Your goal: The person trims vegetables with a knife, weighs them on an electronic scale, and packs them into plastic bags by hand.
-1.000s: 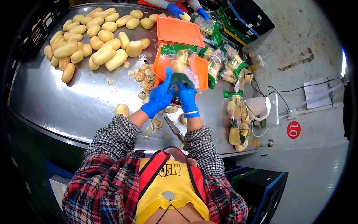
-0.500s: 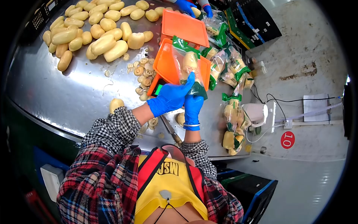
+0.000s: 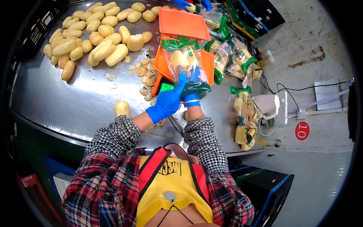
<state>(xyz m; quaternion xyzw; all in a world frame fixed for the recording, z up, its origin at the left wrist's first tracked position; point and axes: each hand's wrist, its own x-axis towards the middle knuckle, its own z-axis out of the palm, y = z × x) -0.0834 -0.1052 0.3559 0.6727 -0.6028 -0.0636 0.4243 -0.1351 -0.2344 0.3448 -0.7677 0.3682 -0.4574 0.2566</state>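
Note:
Clear plastic bag (image 3: 184,56) with green ends holds pale lotus root pieces, one cut face with holes showing. It hangs over the orange tray of a weighing scale (image 3: 206,62). My left hand (image 3: 166,103), in a blue glove, grips the bag's near left side, thumb lying on the film. My right hand (image 3: 191,99), also gloved, supports the bag from underneath; its fingers are mostly hidden, with blue showing through the film. A knife (image 3: 176,125) lies on the steel table below my hands, partly covered by my right arm.
Whole lotus roots (image 3: 104,49) are heaped at the far left, with cut slices (image 3: 145,73) beside the scale. Several filled bags (image 3: 242,104) lie along the right. Another orange tray (image 3: 183,24) stands beyond. A co-worker's gloved hands (image 3: 193,5) are at the top. A white jug (image 3: 266,104) stands right.
The bag has turned so its broad face and more lotus root show. My right hand has moved up behind the bag, and my left hand has shifted slightly left.

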